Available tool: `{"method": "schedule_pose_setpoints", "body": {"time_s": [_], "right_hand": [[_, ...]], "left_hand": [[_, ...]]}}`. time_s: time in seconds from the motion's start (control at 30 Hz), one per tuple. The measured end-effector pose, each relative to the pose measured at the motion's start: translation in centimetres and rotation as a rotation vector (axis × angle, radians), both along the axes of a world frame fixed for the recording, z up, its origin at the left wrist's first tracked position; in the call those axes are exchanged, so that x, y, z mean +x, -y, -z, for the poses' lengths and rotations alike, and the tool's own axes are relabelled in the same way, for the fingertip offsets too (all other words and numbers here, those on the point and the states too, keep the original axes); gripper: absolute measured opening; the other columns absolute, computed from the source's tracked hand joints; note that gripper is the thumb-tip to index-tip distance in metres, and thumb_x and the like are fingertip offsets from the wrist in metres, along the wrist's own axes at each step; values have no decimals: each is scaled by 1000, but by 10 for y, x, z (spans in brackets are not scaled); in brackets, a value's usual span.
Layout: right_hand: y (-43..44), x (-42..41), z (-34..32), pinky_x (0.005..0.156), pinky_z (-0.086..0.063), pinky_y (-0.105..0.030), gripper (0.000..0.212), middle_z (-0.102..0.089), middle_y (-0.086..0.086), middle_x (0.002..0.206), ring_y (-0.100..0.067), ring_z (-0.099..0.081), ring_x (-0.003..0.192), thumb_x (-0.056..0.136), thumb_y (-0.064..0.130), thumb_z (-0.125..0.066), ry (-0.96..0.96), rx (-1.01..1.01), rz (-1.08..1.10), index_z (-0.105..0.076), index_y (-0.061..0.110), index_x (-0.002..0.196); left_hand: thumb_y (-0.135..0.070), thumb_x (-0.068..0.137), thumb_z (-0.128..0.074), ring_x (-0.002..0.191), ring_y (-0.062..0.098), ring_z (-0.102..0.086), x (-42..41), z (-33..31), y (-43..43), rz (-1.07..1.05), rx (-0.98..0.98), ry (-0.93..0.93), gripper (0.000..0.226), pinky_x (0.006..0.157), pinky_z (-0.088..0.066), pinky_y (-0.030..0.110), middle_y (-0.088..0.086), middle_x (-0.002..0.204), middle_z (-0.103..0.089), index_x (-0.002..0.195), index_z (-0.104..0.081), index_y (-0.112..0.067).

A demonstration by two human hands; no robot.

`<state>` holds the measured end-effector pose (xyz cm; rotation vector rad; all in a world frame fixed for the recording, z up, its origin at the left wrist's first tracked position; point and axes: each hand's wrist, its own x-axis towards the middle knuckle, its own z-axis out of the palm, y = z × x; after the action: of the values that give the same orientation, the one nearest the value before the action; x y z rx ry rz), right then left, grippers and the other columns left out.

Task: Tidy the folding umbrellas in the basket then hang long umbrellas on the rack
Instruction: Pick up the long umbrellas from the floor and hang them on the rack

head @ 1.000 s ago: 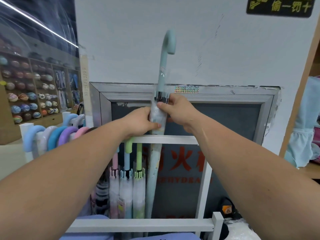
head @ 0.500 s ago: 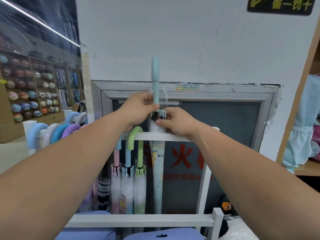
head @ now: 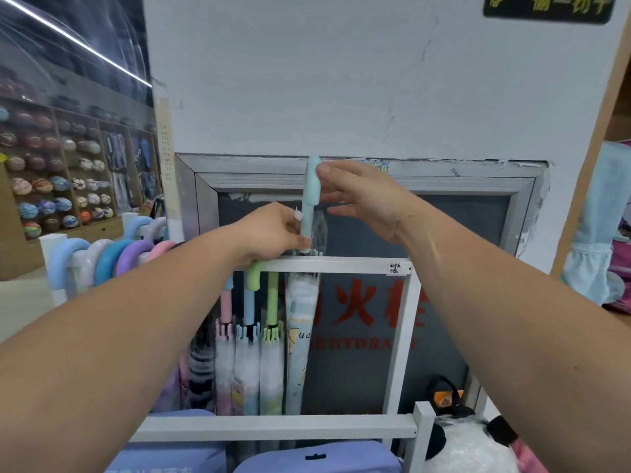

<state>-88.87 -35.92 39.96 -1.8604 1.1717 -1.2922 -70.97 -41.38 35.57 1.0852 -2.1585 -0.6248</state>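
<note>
A long mint-green umbrella (head: 300, 319) stands upright behind the white rack's top bar (head: 358, 266). Its hooked handle (head: 312, 186) rises above the bar and shows edge-on. My left hand (head: 269, 233) pinches the thin shaft just above the bar. My right hand (head: 362, 199) is beside the handle with its fingers nearly straight and the thumb tip touching the handle's top. Pink, blue and green long umbrellas (head: 252, 336) hang from the same bar to the left.
Several pastel hooked handles (head: 119, 257) line a rail at the left. A lower white bar (head: 273, 426) crosses the rack, with blue packaged items (head: 170, 455) beneath. A wrapped black-and-white bundle (head: 471, 445) lies bottom right. A grey fire-hydrant cabinet (head: 444, 233) backs the rack.
The mint umbrella has dropped lower behind the bar and its handle has turned edge-on. My right hand let go of the shaft and rose to the handle; my left hand now pinches the shaft.
</note>
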Motion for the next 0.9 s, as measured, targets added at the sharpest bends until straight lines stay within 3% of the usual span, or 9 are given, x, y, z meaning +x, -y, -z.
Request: {"method": "schedule_pose_setpoints", "body": {"time_s": [0.07,0.13,0.3,0.43,0.5,0.57,0.63,0.8,0.9], "right_hand": [[-1,2,0,109,-44,-46,22,-76,9,102,-8,-72,100,92,38,-67,-12,7,-28,-67,27,111],[-1,0,-1,110,-43,-47,31,-76,8,103,-10,-71,102,83,41,-73,-32,16,-50,-69,26,110],[5,2,6,107,-47,-50,31,-74,1,96,-15,-69,99,69,35,-80,-48,-18,-104,-73,22,96],[13,8,18,101,-51,-54,38,-75,-11,91,-22,-71,93,58,33,-86,-30,-63,-53,-74,16,90],[16,9,24,101,-51,-54,39,-75,-9,91,-25,-71,95,57,34,-86,-5,-49,-36,-75,17,90],[20,9,30,100,-52,-54,45,-75,-8,91,-27,-72,96,56,39,-84,2,-35,-18,-75,17,93],[23,9,35,100,-53,-52,50,-75,-6,89,-22,-71,89,55,41,-84,-11,-18,-25,-76,14,97],[24,19,48,100,-53,-47,46,-77,-9,95,-19,-71,88,55,43,-85,-111,12,-31,-77,18,93],[23,19,51,102,-52,-45,50,-77,-8,101,-24,-72,100,60,47,-86,-232,9,-7,-76,19,100]], "left_hand": [[-17,86,-78,83,14,-72,0,1,2,-7,-7,33,5,81,-54,29,-2,84,-78,82,-75,-18],[-20,85,-78,87,18,-73,-1,3,6,-21,-23,62,3,87,-56,35,-2,84,-78,84,-76,-19],[-32,82,-79,82,22,-69,0,5,6,-90,-88,196,14,79,-53,37,-1,80,-74,78,-72,-21],[-32,83,-78,95,17,-68,12,-8,3,-93,-73,297,20,93,-53,37,-3,98,-74,101,-74,-24],[-26,85,-76,99,12,-69,21,-14,2,-99,-34,203,30,100,-51,36,-7,104,-75,115,-73,-25],[-22,91,-69,96,13,-72,28,-18,1,-85,6,-26,24,103,-50,39,-4,102,-77,115,-73,-22],[-30,99,-58,96,14,-74,31,-20,-5,-50,32,-175,22,105,-47,39,-2,105,-77,114,-72,-24],[-40,99,-58,109,4,-65,36,-13,-15,13,-51,-90,22,103,-48,36,-15,110,-74,107,-77,-33],[-44,97,-60,113,3,-63,42,-2,-12,37,-45,-54,21,104,-49,42,-20,112,-73,108,-76,-38]]}}
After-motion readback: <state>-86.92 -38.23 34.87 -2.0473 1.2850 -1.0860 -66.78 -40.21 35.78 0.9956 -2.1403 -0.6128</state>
